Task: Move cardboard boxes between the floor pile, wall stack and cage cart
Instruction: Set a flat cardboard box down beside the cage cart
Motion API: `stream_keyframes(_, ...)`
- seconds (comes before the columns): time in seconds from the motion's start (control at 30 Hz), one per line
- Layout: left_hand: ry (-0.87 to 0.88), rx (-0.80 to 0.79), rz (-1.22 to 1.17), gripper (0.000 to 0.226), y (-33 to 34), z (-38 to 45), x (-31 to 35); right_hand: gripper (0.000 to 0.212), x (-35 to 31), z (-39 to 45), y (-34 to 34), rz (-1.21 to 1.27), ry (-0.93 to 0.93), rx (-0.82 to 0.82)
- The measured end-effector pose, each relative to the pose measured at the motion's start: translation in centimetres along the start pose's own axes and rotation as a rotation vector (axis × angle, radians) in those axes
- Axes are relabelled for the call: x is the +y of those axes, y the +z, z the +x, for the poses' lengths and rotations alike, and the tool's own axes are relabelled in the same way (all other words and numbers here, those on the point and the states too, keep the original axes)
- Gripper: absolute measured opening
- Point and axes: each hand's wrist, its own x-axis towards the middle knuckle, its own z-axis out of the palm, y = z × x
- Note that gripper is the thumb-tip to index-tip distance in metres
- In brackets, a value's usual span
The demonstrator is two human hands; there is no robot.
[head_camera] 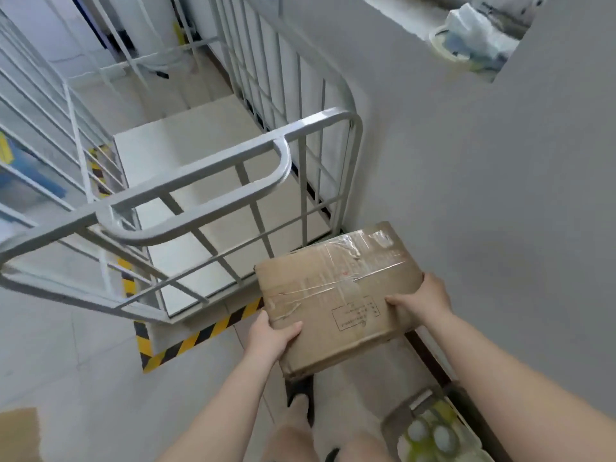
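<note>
We hold cardboard box aloft, left hand and right hand each in clamped grip on opposite short ends. Cage cart lies ahead-left of box, nearer left hand; box long axis runs hand to hand.

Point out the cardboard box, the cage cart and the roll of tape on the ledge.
cardboard box point(336, 295): head view, taped top face.
cage cart point(200, 168): head view, near top rail.
roll of tape point(446, 53): head view, outer rim.

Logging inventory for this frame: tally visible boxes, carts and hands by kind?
Boxes: 2, a taped box held in both hands, and a box corner at bottom left.
Cage carts: 1, cart, nothing visible on its deck.
Hands: 2, left hand, right hand.
Total: 5
</note>
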Motion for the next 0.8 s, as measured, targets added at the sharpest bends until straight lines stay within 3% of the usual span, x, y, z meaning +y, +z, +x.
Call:
stream_keyframes(0.2,-0.155,-0.044,-0.020,0.045,4.1,13.6,0.6,0.092,-1.6,13.2,6.0,-0.061,0.000,-0.055)
stream_keyframes(0.33,-0.123,-0.006,0.060,0.058,8.6,22.4,-1.4,0.108,-0.3,21.6,11.6,-0.128,-0.040,-0.072)
stream_keyframes(0.6,-0.085,0.084,0.065,0.073,15.1,37.9,-6.2,0.116,2.5,35.1,21.1,-0.190,-0.151,-0.020)
stream_keyframes(0.8,-0.107,0.072,0.139,0.068,16.6,42.7,-6.9,0.100,1.9,37.5,25.1,-0.427,-0.219,-0.092)
